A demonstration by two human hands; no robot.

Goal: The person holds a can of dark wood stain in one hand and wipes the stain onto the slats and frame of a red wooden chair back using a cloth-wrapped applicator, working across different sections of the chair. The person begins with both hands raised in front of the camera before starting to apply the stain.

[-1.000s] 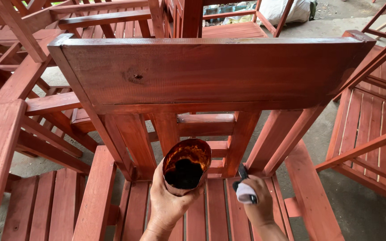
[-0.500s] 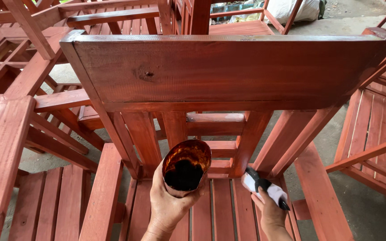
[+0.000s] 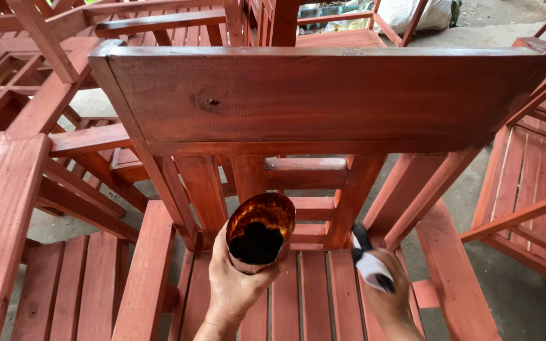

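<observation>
My left hand [image 3: 235, 290] grips a stained round can [image 3: 260, 230] with dark liquid inside, held over the slatted seat [image 3: 314, 287] of a red-brown wooden chair. My right hand [image 3: 390, 290] is closed on a brush [image 3: 369, 262] with a black and white handle, low at the right of the can, near the base of a back slat [image 3: 352, 199]. The chair's broad top rail [image 3: 323, 95] fills the upper middle of the view, with a dark knot at its left.
Several more red-brown wooden chairs and frames crowd all sides: a flat armrest [image 3: 1, 215] at left, slatted panels [image 3: 538, 170] at right, stacked frames behind. Grey concrete floor [image 3: 526, 297] shows at lower right. A white sack [image 3: 418, 12] lies at the far back.
My right hand has turned the brush, whose black end was low and right and now points up toward the back slat. The can has stayed nearly still in my left hand.
</observation>
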